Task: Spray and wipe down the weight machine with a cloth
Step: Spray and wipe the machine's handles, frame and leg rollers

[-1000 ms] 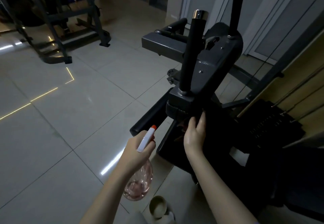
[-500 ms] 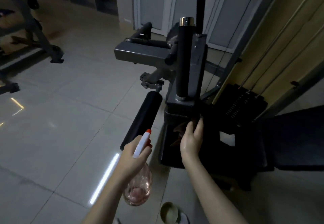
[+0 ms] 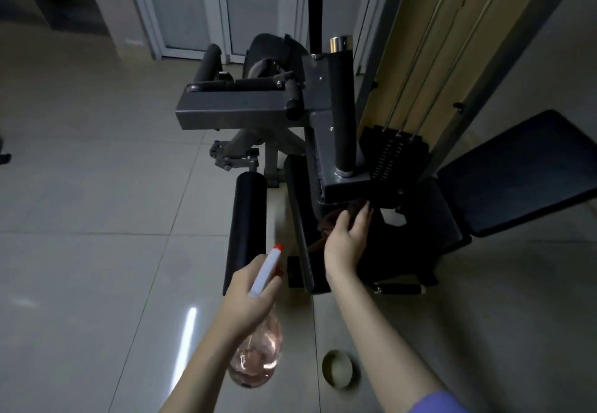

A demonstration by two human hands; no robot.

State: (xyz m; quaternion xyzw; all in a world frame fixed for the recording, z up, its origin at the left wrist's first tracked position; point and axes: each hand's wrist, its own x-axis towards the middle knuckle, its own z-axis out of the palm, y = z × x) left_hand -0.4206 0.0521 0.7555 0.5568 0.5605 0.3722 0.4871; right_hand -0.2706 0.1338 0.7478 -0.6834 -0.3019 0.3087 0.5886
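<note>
The left hand (image 3: 248, 296) fingers wrap a spray bottle (image 3: 258, 357); right hand (image 3: 347, 241) fingers pinch a cloth (image 3: 328, 223) against the weight machine (image 3: 245, 112).

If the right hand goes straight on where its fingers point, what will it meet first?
Probably the grey metal block under the black bar, just past the cloth the right hand holds; depth is unclear.
</note>
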